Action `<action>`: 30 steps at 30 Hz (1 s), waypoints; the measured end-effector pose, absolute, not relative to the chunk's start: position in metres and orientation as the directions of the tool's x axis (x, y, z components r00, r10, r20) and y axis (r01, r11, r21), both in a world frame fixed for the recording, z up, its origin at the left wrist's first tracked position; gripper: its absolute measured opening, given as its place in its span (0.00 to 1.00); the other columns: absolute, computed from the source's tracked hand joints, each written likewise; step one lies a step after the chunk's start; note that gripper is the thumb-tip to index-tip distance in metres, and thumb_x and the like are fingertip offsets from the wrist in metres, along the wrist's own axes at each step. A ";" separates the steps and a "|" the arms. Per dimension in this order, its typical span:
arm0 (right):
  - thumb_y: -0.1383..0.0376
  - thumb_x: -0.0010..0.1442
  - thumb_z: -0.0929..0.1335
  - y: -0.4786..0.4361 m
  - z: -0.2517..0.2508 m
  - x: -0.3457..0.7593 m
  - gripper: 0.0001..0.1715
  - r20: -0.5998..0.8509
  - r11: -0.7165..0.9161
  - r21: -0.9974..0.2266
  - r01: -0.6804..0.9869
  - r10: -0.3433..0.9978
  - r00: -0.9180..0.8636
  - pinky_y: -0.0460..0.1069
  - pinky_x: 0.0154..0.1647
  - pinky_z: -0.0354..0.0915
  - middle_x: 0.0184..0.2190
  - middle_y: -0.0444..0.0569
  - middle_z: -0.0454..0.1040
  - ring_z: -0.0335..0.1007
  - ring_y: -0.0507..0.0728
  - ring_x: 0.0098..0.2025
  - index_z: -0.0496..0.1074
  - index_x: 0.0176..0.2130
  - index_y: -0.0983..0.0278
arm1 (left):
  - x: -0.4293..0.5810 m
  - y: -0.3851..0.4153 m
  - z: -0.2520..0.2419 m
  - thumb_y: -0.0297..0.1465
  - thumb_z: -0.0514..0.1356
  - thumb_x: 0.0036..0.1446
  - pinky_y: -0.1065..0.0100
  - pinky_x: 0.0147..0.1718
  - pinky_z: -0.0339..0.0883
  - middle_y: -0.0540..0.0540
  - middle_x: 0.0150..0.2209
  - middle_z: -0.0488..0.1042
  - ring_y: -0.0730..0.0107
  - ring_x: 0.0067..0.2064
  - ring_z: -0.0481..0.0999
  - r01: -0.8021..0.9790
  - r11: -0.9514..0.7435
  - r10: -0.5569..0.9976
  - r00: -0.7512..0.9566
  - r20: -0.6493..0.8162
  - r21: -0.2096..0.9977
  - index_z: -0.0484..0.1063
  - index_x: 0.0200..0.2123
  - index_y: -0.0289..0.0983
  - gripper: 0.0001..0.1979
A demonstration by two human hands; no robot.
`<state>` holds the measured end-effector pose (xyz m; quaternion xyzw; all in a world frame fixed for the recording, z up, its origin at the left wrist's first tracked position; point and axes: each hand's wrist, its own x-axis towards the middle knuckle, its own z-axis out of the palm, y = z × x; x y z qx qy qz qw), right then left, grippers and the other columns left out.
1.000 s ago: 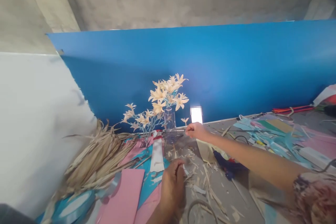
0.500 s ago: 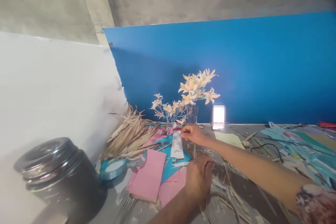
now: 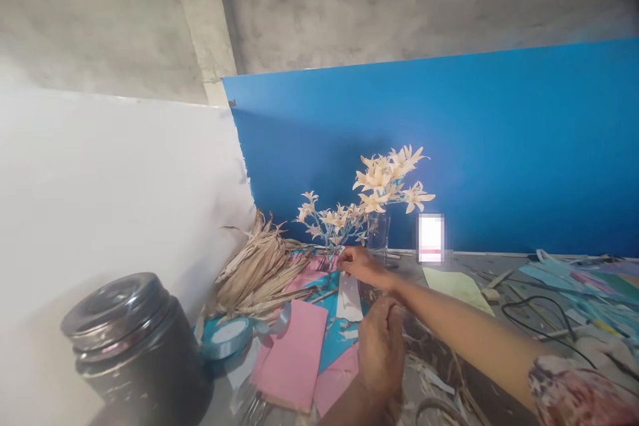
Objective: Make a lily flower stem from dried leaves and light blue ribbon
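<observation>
My right hand (image 3: 360, 265) reaches in from the right, thumb and fingers pinched together over the far end of a white strip-like piece (image 3: 349, 301). Whatever sits in its fingertips, if anything, is too small to make out. Close by, behind the fingertips, stand small cream artificial flowers (image 3: 335, 218) on bluish stems. My left hand (image 3: 382, 346) is nearer to me, fingers curled closed, its grip hidden from view. A pink folded sheet (image 3: 294, 354) and a blue sheet (image 3: 335, 350) lie left of it.
Larger cream flowers (image 3: 382, 178) stand in a clear glass (image 3: 379, 234) against the blue panel. Dried husks (image 3: 254, 266), a blue ribbon roll (image 3: 227, 338) and a dark lidded canister (image 3: 142, 353) are left. A yellow sheet (image 3: 456, 287), black cable and scraps lie right.
My view has shifted, so the scene sits lower and further right. My right hand has moved left over the white piece's far end. My left hand remains closed near the same spot.
</observation>
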<state>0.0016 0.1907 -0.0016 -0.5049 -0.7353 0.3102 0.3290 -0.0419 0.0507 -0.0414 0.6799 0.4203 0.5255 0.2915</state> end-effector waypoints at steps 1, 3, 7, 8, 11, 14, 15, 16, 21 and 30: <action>0.69 0.52 0.69 0.189 -0.002 0.000 0.05 0.170 0.299 -0.788 0.538 0.946 -0.277 0.42 0.24 0.59 0.20 0.43 0.74 0.69 0.50 0.23 0.77 0.30 0.67 | -0.042 0.051 -0.041 0.33 0.45 0.68 0.68 0.32 0.57 0.48 0.29 0.69 0.69 0.32 0.67 0.260 -0.479 0.877 0.095 0.471 0.839 0.66 0.31 0.38 0.15; 0.68 0.53 0.69 0.185 -0.003 -0.001 0.06 0.165 0.296 -0.789 0.539 0.946 -0.278 0.42 0.23 0.58 0.19 0.43 0.74 0.69 0.50 0.22 0.78 0.31 0.67 | -0.042 0.052 -0.041 0.32 0.45 0.68 0.68 0.32 0.57 0.48 0.29 0.70 0.69 0.32 0.67 0.258 -0.472 0.880 0.091 0.466 0.843 0.67 0.31 0.37 0.15; 0.68 0.54 0.68 0.180 -0.008 0.000 0.07 0.174 0.300 -0.782 0.546 0.947 -0.271 0.42 0.24 0.58 0.19 0.43 0.74 0.68 0.50 0.22 0.77 0.29 0.67 | -0.041 0.052 -0.041 0.32 0.45 0.67 0.68 0.32 0.56 0.48 0.29 0.69 0.69 0.31 0.67 0.280 -0.484 0.874 0.094 0.478 0.829 0.66 0.30 0.37 0.16; 0.68 0.54 0.68 0.180 -0.009 0.001 0.07 0.176 0.300 -0.779 0.551 0.948 -0.267 0.42 0.24 0.58 0.19 0.43 0.74 0.68 0.50 0.22 0.77 0.28 0.67 | -0.041 0.052 -0.041 0.32 0.45 0.67 0.68 0.32 0.56 0.48 0.29 0.69 0.69 0.31 0.67 0.283 -0.489 0.870 0.097 0.483 0.825 0.66 0.29 0.37 0.16; 0.69 0.54 0.68 0.181 -0.007 0.009 0.07 0.172 0.287 -0.769 0.572 0.953 -0.249 0.42 0.23 0.58 0.18 0.44 0.74 0.67 0.50 0.21 0.76 0.26 0.67 | -0.041 0.050 -0.039 0.31 0.46 0.67 0.68 0.32 0.56 0.48 0.29 0.70 0.69 0.31 0.67 0.282 -0.498 0.865 0.105 0.490 0.820 0.66 0.29 0.37 0.16; 0.69 0.56 0.67 0.182 0.000 0.023 0.08 0.163 0.270 -0.758 0.594 0.960 -0.229 0.42 0.23 0.58 0.19 0.45 0.75 0.68 0.50 0.21 0.76 0.28 0.68 | -0.042 0.048 -0.037 0.32 0.46 0.67 0.68 0.32 0.56 0.48 0.28 0.69 0.69 0.31 0.67 0.301 -0.497 0.866 0.114 0.487 0.814 0.67 0.29 0.37 0.16; 0.69 0.57 0.66 0.182 0.003 0.028 0.08 0.161 0.267 -0.752 0.603 0.961 -0.224 0.42 0.24 0.59 0.20 0.45 0.75 0.68 0.50 0.22 0.76 0.30 0.68 | -0.042 0.048 -0.037 0.32 0.46 0.67 0.68 0.32 0.56 0.49 0.28 0.69 0.69 0.31 0.67 0.310 -0.494 0.868 0.117 0.483 0.812 0.67 0.29 0.37 0.15; 0.68 0.57 0.66 0.183 0.006 0.033 0.09 0.160 0.265 -0.743 0.614 0.962 -0.221 0.42 0.24 0.59 0.21 0.46 0.76 0.68 0.50 0.23 0.76 0.32 0.67 | -0.042 0.048 -0.038 0.32 0.47 0.67 0.68 0.32 0.56 0.49 0.28 0.69 0.69 0.31 0.67 0.316 -0.493 0.869 0.125 0.479 0.811 0.67 0.30 0.37 0.15; 0.66 0.56 0.68 0.191 0.010 0.045 0.07 0.177 0.296 -0.654 0.696 0.955 -0.240 0.44 0.28 0.58 0.24 0.47 0.77 0.70 0.53 0.28 0.77 0.32 0.66 | -0.041 0.047 -0.041 0.33 0.47 0.67 0.69 0.31 0.56 0.49 0.27 0.69 0.70 0.30 0.67 0.320 -0.493 0.870 0.165 0.465 0.809 0.67 0.30 0.38 0.14; 0.69 0.54 0.68 0.188 -0.012 0.032 0.07 0.127 0.312 -0.536 0.784 0.948 -0.290 0.44 0.27 0.55 0.27 0.47 0.78 0.70 0.52 0.29 0.78 0.32 0.66 | -0.042 0.047 -0.042 0.31 0.48 0.67 0.69 0.30 0.55 0.50 0.26 0.68 0.71 0.29 0.66 0.331 -0.521 0.853 0.183 0.488 0.787 0.66 0.29 0.38 0.14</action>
